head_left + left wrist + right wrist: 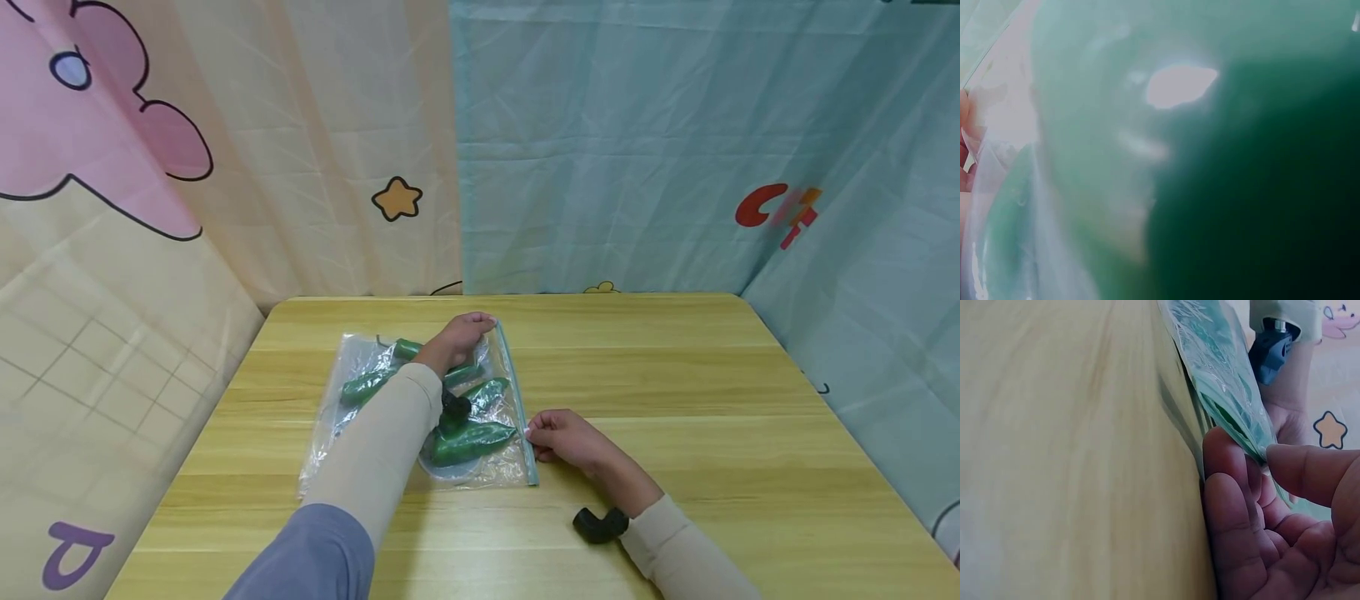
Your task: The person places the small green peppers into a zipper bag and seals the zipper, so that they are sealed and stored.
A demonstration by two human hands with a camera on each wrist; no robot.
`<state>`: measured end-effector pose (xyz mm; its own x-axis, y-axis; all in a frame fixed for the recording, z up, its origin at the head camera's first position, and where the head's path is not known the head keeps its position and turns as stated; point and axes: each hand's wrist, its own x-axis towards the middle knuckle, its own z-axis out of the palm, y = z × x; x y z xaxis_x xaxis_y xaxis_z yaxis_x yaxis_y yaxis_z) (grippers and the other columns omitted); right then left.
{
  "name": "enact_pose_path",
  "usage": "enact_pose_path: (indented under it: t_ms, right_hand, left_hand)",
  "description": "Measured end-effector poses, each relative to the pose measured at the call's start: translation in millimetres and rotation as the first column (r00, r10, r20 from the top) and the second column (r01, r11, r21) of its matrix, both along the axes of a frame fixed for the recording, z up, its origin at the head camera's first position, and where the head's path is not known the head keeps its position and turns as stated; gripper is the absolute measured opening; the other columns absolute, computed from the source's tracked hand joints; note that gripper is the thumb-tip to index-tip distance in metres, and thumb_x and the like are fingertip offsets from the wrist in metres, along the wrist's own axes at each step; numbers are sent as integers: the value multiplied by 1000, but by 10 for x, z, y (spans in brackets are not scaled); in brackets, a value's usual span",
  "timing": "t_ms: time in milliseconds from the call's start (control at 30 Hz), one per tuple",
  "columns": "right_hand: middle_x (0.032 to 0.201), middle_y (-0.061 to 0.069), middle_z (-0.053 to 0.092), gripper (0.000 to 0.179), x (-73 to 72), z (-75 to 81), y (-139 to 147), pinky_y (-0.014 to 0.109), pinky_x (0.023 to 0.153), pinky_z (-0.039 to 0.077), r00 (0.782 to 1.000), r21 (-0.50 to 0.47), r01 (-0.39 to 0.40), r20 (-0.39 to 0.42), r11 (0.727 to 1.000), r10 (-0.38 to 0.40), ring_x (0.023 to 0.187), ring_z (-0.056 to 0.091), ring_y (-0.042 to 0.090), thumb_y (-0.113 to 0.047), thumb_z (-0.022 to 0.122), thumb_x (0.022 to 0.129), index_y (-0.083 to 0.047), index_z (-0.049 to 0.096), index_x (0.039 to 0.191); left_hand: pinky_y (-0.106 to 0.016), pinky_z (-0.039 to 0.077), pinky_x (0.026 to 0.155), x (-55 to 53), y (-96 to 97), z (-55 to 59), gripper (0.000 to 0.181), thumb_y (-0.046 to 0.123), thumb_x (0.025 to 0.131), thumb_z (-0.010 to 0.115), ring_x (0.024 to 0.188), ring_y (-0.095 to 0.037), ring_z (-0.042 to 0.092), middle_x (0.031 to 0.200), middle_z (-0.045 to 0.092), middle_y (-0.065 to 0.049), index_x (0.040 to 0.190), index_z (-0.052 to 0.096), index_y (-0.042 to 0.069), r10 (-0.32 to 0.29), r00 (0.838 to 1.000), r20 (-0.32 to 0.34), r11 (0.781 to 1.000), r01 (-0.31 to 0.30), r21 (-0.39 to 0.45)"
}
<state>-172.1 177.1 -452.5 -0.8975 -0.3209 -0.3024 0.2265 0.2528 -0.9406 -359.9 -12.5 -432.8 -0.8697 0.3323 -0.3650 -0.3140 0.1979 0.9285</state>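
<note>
A clear zip bag [327, 433] lies flat on the wooden table with several long green peppers [468, 442] inside. Its pale green zip strip [513, 375] runs along the right edge. At the far end of that strip, my left hand [459, 335] pinches the corner, its forearm reaching across the bag. Lower down, my right hand [567, 439] grips the strip between thumb [1304, 472] and fingers. Close up in the right wrist view, the bag's edge [1229, 415] passes between them. Blurred green pepper [1104, 187] under plastic fills most of the left wrist view.
The table [675, 375] has light wood grain and ends at printed curtains [600, 150] behind and on both sides. Under the peppers shows a pale round rim [450, 477]. Black cameras sit at the left wrist [455, 406] and right wrist [598, 526].
</note>
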Motion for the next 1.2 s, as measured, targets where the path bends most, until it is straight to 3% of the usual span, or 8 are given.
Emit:
enact_pose_path:
  t_ms: [1200]
  right_hand:
    - [79,10,61,17,66,-50,137,29,65,52,981,-28,-194,11,981,194,71,58,18,-13,57,90,4,57,91]
  left_hand:
    - [-31,46,72,-10,-5,7,21,29,93,53,87,-20,52,99,55,-5,102,62,12,6,1000,13,1000,-5,-17]
